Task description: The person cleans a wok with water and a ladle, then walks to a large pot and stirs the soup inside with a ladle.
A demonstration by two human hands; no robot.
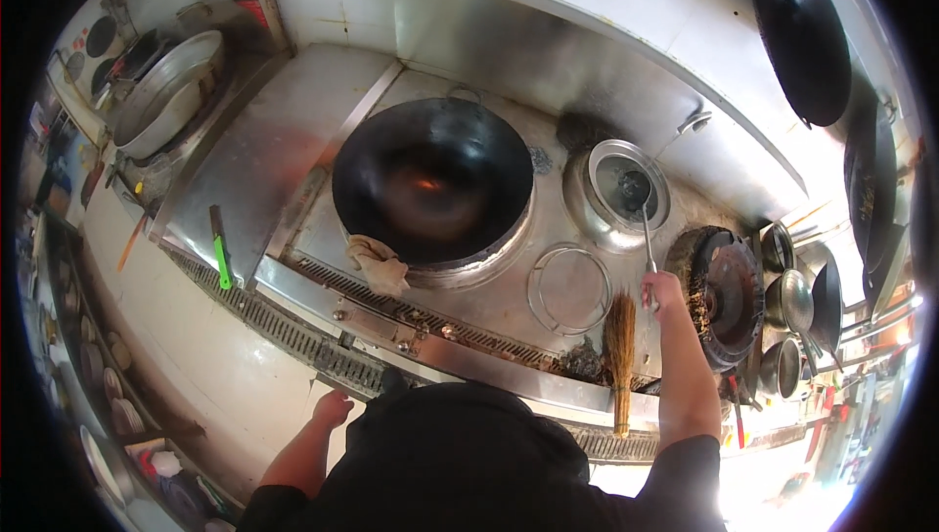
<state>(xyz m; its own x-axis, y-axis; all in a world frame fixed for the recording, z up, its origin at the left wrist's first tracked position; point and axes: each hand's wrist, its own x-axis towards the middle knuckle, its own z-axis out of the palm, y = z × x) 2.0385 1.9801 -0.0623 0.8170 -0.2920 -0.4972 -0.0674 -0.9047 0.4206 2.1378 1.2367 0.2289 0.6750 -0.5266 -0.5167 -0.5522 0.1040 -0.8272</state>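
My right hand (662, 293) grips the handle of a metal ladle (648, 246). The ladle's dark bowl end lies inside a round stainless steel pot (579, 198) that holds liquid. Low beside my body, my left hand (334, 409) hangs with its fingers curled and nothing visible in it. A large black wok (433, 187) sits on the burner left of the pot, with an orange glow at its bottom. A folded beige cloth (378, 265) drapes over the wok's near rim. Just left of my right forearm lies a bamboo wok brush (621, 356).
A wire ring rack (570, 288) lies in front of the pot. Right of my hand stands a crusted burner ring (722, 297). A green-handled knife (221, 253) rests on the left counter, near a large metal basin (172, 103). Black woks (799, 37) hang at the right.
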